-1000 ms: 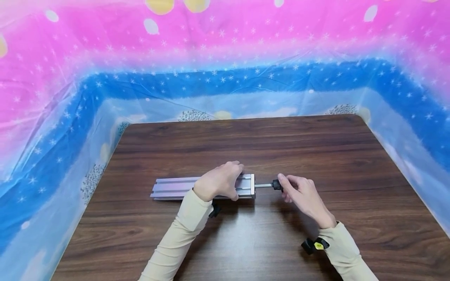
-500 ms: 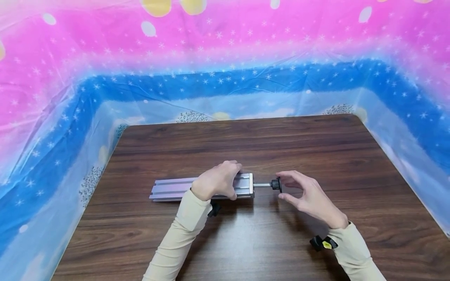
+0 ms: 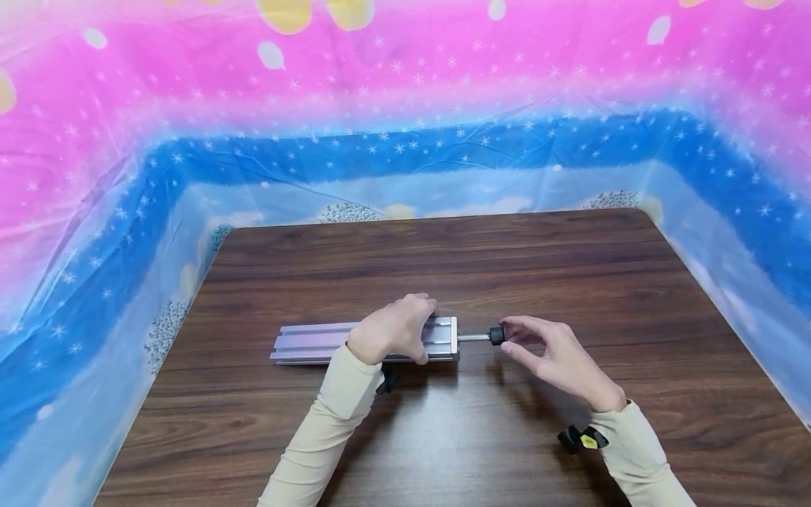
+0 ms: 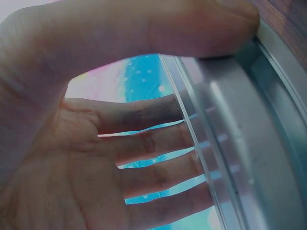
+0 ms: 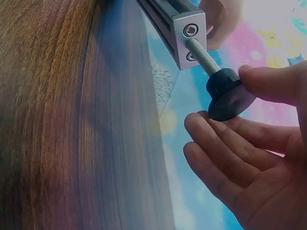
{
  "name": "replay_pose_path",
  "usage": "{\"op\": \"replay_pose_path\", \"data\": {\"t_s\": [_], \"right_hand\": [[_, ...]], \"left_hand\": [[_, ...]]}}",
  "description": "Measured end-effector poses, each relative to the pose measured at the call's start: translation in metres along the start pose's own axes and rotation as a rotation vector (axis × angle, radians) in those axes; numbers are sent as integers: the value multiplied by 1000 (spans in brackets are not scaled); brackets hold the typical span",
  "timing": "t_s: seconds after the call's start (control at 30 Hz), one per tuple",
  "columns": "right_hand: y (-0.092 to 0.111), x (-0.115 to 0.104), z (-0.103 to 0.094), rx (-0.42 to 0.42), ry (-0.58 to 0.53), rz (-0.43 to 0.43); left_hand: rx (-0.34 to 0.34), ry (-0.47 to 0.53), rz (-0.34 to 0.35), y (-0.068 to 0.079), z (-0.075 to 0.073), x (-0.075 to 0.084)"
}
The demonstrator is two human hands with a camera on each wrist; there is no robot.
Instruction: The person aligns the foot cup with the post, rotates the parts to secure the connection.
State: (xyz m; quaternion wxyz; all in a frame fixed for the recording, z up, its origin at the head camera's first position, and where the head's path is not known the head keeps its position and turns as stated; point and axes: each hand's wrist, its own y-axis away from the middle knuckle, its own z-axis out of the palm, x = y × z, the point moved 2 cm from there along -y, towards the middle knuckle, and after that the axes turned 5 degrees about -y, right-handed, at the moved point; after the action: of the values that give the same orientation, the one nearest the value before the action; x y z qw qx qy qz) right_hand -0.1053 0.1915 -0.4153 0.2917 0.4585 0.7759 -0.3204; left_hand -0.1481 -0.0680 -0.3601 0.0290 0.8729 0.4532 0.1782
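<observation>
A silver aluminium profile (image 3: 317,339) with grooved sides lies across the table in the head view. My left hand (image 3: 395,331) grips it near its right end, thumb on the near side and fingers over the far side. The left wrist view shows the thumb (image 4: 192,28) pressed on the metal. From the end plate (image 5: 194,40), between two bolt heads, sticks out a threaded levelling foot (image 5: 230,98) with a black round base. My right hand (image 3: 557,355) pinches that base between thumb and fingers; its other fingers (image 5: 216,158) extend loosely below.
The dark wood-grain table (image 3: 443,267) extends all around the profile. A pink and blue patterned cloth (image 3: 405,148) hangs behind and along both sides. A black wrist strap piece (image 3: 579,440) sits at my right cuff.
My right hand let go of the levelling foot, turned so its thumb sits lower, and has come back onto the black base. The left hand and profile have stayed put.
</observation>
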Motion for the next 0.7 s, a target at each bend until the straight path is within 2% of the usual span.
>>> {"op": "replay_pose_path", "data": {"t_s": [0.27, 0.43, 0.6, 0.7], "right_hand": [[-5, 3, 1, -32, -30, 86], [-9, 4, 0, -45, -40, 103], [-6, 7, 1, -17, 7, 59], [-3, 7, 3, 28, 19, -28]], "left_hand": [[7, -12, -9, -1, -3, -2], [5, -5, -4, -2, -5, -2], [4, -5, -11, -2, -6, -3], [7, 2, -8, -2, -6, -4]]}}
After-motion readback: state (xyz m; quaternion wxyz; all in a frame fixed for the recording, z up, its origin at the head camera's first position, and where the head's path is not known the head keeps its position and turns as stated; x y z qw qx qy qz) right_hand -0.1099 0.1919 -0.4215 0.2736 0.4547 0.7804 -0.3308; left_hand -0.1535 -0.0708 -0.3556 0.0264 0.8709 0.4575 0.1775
